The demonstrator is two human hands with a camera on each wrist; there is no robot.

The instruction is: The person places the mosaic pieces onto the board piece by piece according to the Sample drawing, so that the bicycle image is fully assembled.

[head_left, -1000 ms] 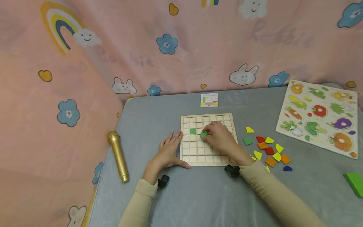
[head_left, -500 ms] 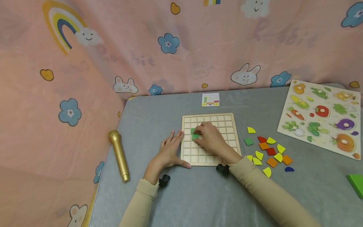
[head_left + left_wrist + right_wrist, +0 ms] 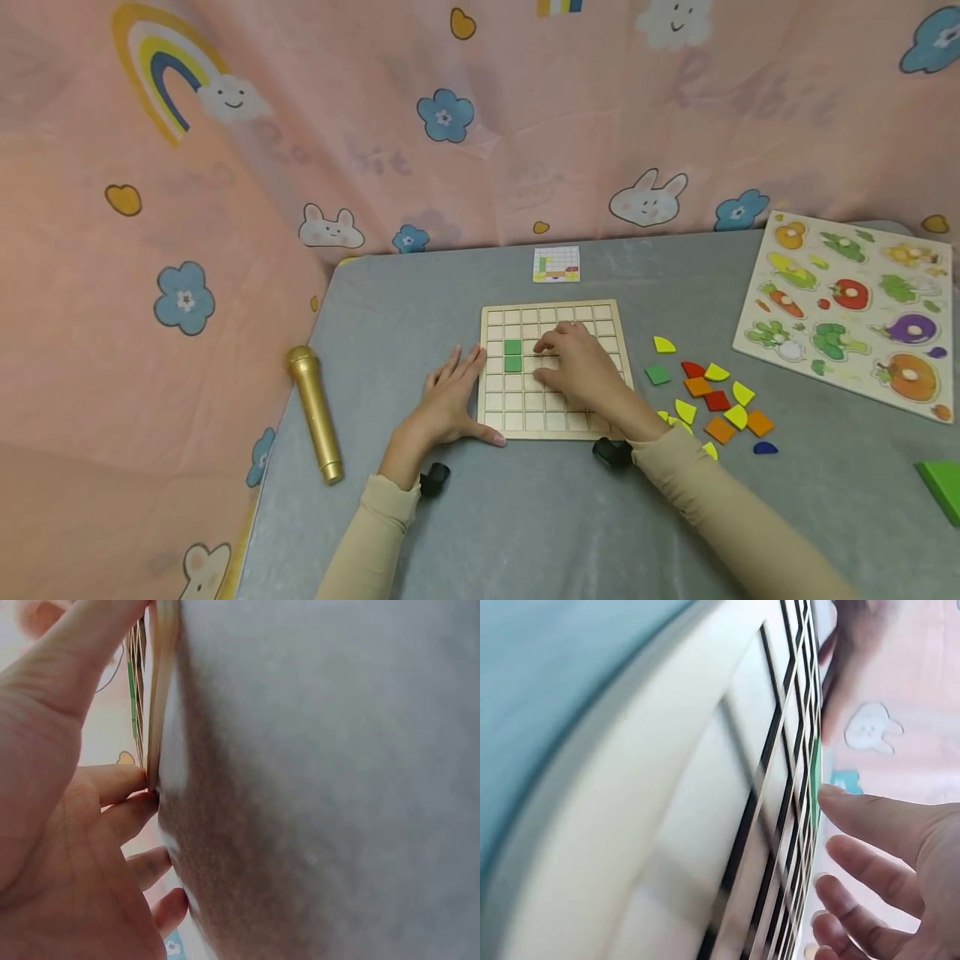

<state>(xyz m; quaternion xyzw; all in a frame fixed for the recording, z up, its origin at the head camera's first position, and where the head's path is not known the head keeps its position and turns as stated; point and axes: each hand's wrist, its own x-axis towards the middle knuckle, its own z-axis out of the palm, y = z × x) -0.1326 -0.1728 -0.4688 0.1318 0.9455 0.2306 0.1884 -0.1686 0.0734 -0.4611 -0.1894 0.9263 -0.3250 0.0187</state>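
Observation:
A wooden grid board lies flat on the table, with two green square tiles in neighbouring cells near its left side, one above the other. Along the board's left edge rests my left hand, fingers spread and thumb by the bottom corner. Its fingertips touch the board's rim in the left wrist view. My right hand is over the board, right of the tiles, its fingers loosely bent with nothing between them. In the right wrist view, green shows edge-on past the thumb.
Several loose tiles, among them a green square and a blue piece, lie right of the board. A small pattern card lies behind it. A gold microphone is at left, a vegetable puzzle at right.
My right hand carried a green tile left to the cell below the other green tile, let go, and drew back to the right. My left hand has stayed at the board's edge.

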